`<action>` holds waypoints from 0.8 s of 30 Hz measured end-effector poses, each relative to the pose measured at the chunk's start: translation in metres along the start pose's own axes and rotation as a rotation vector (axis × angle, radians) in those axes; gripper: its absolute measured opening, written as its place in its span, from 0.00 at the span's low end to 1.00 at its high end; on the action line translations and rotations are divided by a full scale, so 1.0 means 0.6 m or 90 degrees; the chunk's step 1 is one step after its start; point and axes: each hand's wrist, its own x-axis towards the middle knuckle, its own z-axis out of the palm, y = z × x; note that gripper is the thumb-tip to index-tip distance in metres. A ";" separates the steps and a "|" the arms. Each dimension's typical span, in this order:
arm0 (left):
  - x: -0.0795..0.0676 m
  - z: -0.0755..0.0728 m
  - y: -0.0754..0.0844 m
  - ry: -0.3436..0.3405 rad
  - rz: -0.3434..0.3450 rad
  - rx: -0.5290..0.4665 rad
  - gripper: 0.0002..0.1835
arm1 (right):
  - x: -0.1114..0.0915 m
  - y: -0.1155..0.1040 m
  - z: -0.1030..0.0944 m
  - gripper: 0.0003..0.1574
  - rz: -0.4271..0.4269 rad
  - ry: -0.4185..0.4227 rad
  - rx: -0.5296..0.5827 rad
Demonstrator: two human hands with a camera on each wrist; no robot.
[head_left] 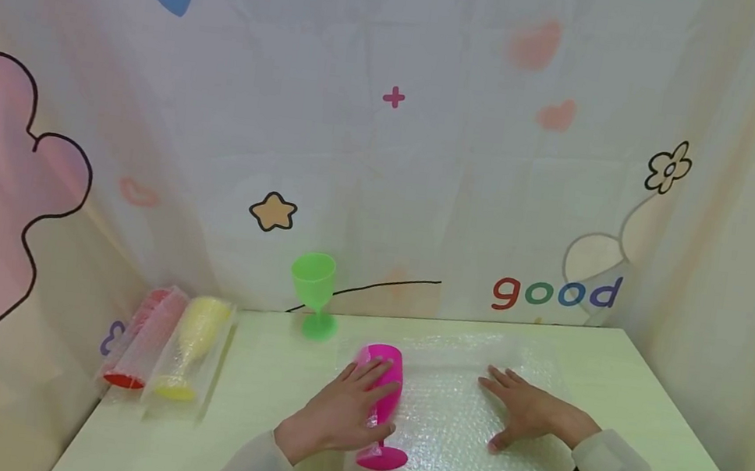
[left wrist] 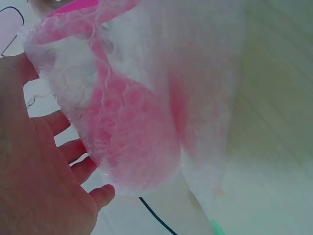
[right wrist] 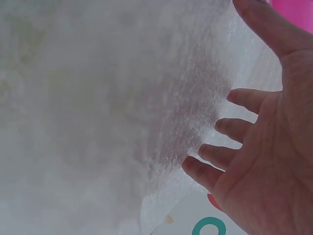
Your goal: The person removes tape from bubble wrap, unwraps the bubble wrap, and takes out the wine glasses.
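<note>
A bright pink goblet (head_left: pixel 388 406) lies on its side on a sheet of clear bubble wrap (head_left: pixel 448 409), its foot toward me. My left hand (head_left: pixel 345 412) rests over the goblet's stem and cup with spread fingers. The left wrist view shows the goblet (left wrist: pixel 132 127) through bubble wrap, with the hand (left wrist: pixel 49 161) at the edge of the film. Spread out on the right part of the sheet is my right hand (head_left: pixel 533 412). In the right wrist view its fingertips touch the bubble wrap (right wrist: pixel 186 112).
Two goblets wrapped in bubble wrap, one red (head_left: pixel 142 336) and one yellow (head_left: pixel 194 346), lie at the table's left edge. An unwrapped green goblet (head_left: pixel 316 291) stands at the back. A printed curtain (head_left: pixel 386 166) hangs behind the table (head_left: pixel 250 408).
</note>
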 end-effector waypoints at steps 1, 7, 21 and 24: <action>-0.004 0.000 -0.003 0.006 0.001 -0.001 0.35 | 0.000 0.000 0.000 0.69 -0.001 0.000 -0.001; -0.027 0.002 -0.021 0.031 -0.015 -0.035 0.33 | 0.003 0.002 0.000 0.70 -0.013 0.003 -0.027; -0.073 0.010 -0.058 0.063 -0.046 -0.122 0.35 | 0.002 0.003 0.001 0.71 -0.004 0.000 -0.010; -0.080 0.012 -0.064 0.053 -0.067 -0.124 0.41 | 0.002 0.005 0.002 0.71 -0.004 0.001 -0.011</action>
